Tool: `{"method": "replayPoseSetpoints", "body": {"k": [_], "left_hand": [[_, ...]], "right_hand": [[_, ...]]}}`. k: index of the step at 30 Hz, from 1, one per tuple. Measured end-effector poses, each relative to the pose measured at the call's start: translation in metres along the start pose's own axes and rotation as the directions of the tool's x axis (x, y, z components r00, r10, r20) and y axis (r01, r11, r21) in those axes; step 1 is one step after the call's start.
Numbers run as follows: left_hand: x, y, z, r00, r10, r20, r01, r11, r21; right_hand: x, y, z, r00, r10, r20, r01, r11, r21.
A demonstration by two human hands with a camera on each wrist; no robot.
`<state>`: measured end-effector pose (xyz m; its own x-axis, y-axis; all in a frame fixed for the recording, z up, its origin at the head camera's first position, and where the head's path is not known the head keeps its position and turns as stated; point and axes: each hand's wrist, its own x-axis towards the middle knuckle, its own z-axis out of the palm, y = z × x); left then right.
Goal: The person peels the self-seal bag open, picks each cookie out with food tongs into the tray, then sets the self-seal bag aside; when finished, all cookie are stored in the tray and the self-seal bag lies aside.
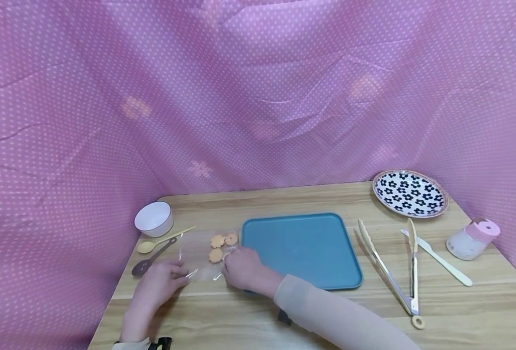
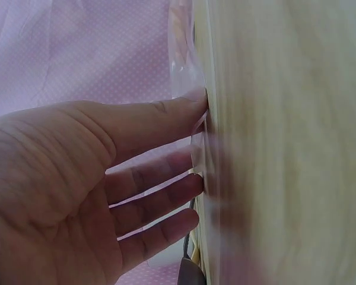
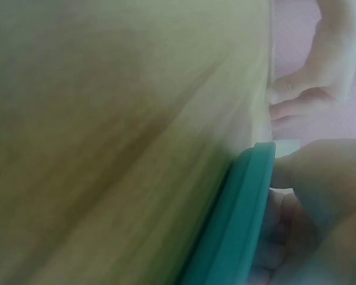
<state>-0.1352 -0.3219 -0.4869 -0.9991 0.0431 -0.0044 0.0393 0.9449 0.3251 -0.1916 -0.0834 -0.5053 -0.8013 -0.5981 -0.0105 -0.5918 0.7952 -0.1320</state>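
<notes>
Left hand [image 1: 159,281] pinches the clear bag [image 1: 195,253] with thumb and index, other fingers loosely spread. Right hand [image 1: 242,267] is curled at its other side, can't tell if gripping. Bag's on the table [image 1: 214,316], left of the tray [image 1: 301,253].

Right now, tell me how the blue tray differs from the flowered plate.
The blue tray is rectangular with rounded corners, whereas the flowered plate has a curved outline. The blue tray is plain; the flowered plate shows dark flowers on white. The blue tray lies beside the right hand, while the flowered plate sits near the table's far right corner. Both rest on the wooden table.
</notes>
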Motion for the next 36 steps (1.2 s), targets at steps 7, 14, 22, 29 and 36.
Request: {"method": "replayPoseSetpoints", "body": {"k": [7,14,22,29,36], "left_hand": [[0.000,0.000,-0.002,1.000,-0.015,0.013,0.015,1.000,0.003],[-0.001,-0.001,-0.001,1.000,-0.015,-0.003,0.015,1.000,-0.011],[-0.002,-0.004,-0.001,0.998,0.032,-0.047,-0.032,0.999,0.004],[-0.003,-0.006,0.000,0.999,0.027,-0.037,-0.027,1.000,0.008],[0.000,-0.004,0.001,0.997,0.054,-0.050,-0.054,0.999,-0.002]], "right_hand": [[0.002,0.000,0.000,0.999,0.034,0.027,-0.035,0.999,0.036],[0.001,0.002,0.003,0.999,0.022,-0.040,-0.021,1.000,0.022],[0.003,0.006,0.002,0.989,0.044,-0.139,-0.047,0.999,-0.021],[0.004,0.007,-0.003,0.996,0.081,-0.023,-0.082,0.996,-0.037],[0.009,0.011,-0.005,0.994,0.081,0.069,-0.078,0.996,-0.041]]}}
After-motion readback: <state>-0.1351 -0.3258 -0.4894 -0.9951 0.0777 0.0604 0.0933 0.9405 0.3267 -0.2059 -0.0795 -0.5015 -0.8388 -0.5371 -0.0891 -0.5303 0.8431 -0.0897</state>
